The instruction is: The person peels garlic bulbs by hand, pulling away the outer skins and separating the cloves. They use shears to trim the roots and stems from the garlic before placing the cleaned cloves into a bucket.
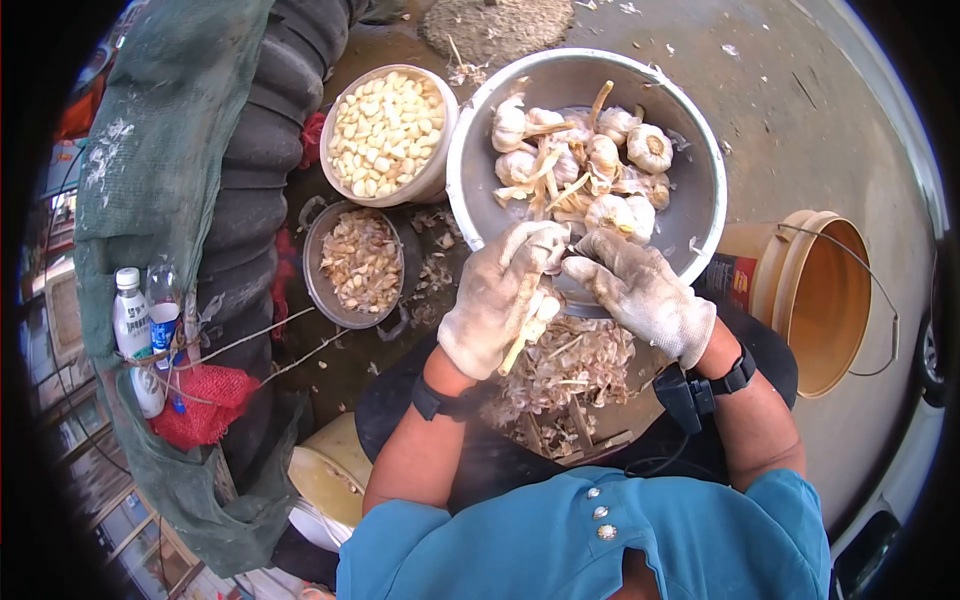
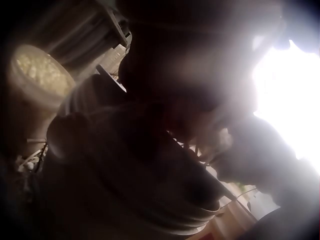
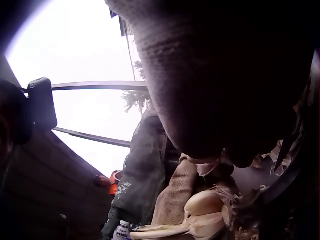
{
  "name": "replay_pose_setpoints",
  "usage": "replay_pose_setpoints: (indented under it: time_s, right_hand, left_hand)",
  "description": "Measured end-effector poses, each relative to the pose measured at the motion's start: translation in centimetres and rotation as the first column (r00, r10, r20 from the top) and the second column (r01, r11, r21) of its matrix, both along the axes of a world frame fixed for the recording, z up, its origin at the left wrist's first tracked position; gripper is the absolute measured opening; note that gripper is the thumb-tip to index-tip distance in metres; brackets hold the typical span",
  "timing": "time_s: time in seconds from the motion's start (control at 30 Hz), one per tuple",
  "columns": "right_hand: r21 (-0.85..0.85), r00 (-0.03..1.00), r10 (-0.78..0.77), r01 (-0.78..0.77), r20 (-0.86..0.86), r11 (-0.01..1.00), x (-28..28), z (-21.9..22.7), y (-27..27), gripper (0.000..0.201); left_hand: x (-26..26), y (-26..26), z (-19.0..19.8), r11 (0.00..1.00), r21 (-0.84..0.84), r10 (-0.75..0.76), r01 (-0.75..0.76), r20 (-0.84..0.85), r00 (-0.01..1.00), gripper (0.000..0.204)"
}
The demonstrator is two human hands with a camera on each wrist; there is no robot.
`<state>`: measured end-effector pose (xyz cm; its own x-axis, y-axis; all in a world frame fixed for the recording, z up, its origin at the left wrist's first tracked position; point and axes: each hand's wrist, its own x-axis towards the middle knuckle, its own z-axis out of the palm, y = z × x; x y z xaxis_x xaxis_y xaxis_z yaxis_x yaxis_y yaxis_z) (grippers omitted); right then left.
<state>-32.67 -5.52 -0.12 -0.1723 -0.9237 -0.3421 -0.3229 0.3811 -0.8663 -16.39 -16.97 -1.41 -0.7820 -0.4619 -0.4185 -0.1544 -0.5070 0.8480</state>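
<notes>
In the head view both hands, in pale work gloves, meet over the near rim of a metal basin (image 1: 466, 190). My left hand (image 1: 505, 295) grips a partly broken garlic bulb (image 3: 205, 207), its cloves and stalk showing below the fingers. My right hand (image 1: 645, 295) is close beside it, bent fingertips and thumb right at the left fingertips; I cannot tell what is between them. Whole garlic bulbs (image 1: 650, 148) with dry stalks lie in the basin. The left wrist view is mostly dark.
A white tub (image 1: 447, 165) of peeled cloves (image 1: 385, 135) and a pot (image 1: 402, 262) of unpeeled cloves (image 1: 358, 262) stand left. Garlic skins (image 1: 575, 365) pile below the hands. An orange bucket (image 1: 825, 300) is right; bottles (image 1: 130, 315) hang by green netting (image 1: 165, 130) at far left.
</notes>
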Motion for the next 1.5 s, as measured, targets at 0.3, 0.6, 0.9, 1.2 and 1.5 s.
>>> replay_pose_setpoints:
  time_s: [0.3,0.6,0.9,1.2,1.5]
  right_hand:
    - [0.008,0.998,-0.057,0.057,-0.004,0.998,0.0,-0.5,0.0,0.034]
    - [0.126,0.996,-0.082,0.077,0.029,0.989,-0.5,1.7,-0.7,0.035]
    - [-0.02,0.997,-0.04,0.038,-0.069,0.999,-0.2,0.2,-0.1,0.028]
    - [-0.087,0.991,0.008,-0.02,-0.131,0.996,0.0,-0.9,0.4,0.026]
    - [-0.088,0.988,0.04,-0.054,-0.152,0.995,-0.2,-1.9,0.6,0.023]
  left_hand:
    - [0.0,-0.2,-0.6,0.964,-0.226,-0.137,0.142,0.036,0.99,0.042]
    - [-0.2,-0.3,1.0,0.928,-0.358,-0.06,0.106,0.138,0.989,0.035]
    - [0.4,-1.3,-1.1,0.294,-0.939,-0.209,0.18,0.121,0.97,0.028]
    - [1.2,-0.8,-1.6,0.156,-0.943,-0.229,0.293,0.254,0.94,0.024]
    - [1.1,-0.8,-0.5,0.438,-0.841,-0.233,0.318,0.235,0.944,0.041]
